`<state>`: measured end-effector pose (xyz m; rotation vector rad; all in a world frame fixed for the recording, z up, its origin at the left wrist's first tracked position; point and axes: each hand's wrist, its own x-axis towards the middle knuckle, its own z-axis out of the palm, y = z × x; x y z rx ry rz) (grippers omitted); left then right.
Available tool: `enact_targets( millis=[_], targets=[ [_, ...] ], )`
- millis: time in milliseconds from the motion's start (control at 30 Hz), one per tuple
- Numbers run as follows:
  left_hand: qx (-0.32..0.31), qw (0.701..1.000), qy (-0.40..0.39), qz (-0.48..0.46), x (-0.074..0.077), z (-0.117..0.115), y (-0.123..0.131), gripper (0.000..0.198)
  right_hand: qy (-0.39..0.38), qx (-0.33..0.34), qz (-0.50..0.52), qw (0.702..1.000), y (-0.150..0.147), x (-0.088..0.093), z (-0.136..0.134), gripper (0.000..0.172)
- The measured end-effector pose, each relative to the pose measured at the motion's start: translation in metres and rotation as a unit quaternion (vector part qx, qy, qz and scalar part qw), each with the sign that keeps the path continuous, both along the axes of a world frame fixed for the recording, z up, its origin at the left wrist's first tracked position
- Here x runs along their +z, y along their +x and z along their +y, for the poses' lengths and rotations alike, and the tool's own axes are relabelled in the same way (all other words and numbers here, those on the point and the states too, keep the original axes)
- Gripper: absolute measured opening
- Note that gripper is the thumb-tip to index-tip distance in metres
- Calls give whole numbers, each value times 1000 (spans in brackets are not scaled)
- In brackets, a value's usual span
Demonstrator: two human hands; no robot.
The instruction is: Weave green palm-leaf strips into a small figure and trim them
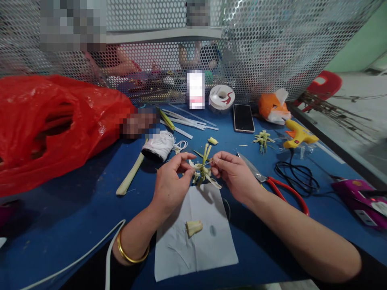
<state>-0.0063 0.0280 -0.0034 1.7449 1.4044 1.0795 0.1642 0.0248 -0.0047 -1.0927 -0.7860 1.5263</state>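
A small figure of woven pale-green plant strips (pixel 203 172) is between my hands, just above a white paper sheet. My left hand (pixel 175 177) is closed at its left side, with thumb and forefinger curled around a thin thread. On the other side, my right hand (pixel 229 171) pinches the same fine thread (pixel 208 163) between thumb and fingertips. What the curled inner fingers touch is hidden. A cut stalk piece (pixel 194 228) lies on the paper (pixel 199 253). Close to my right forearm are red-handled scissors (pixel 276 187).
Left are a red plastic bag (pixel 60 121), a white thread spool (pixel 161 146) and a stalk (pixel 130 175). Behind stand a ribbon roll (pixel 222 97), a phone (pixel 243 118) and a perforated metal screen (pixel 254 52). Right: a second plant figure (pixel 263 141), yellow glue gun (pixel 299 135), purple power strip (pixel 359 201).
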Motion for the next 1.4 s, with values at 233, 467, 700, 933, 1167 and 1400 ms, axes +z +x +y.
enact_targets(
  millis=[233,467,700,933,1167,1400],
  targets=[
    [-14,1000,-26,-2,-2,0,-1,31,-28,36,76,996,0,1,-1,20],
    [1,998,19,59,0,-2,-1,38,-29,79,93,992,-2,1,-3,21],
    [13,996,30,86,-2,-3,-1,41,-26,82,99,991,-3,0,-3,22],
    [-1,991,6,-135,3,-3,3,26,-15,68,136,988,2,3,1,15],
    [126,949,-122,-263,-7,1,5,23,0,92,216,972,4,12,0,8],
    [-29,900,-267,-344,6,-4,6,27,-11,131,260,957,1,12,-3,10]
  ],
)
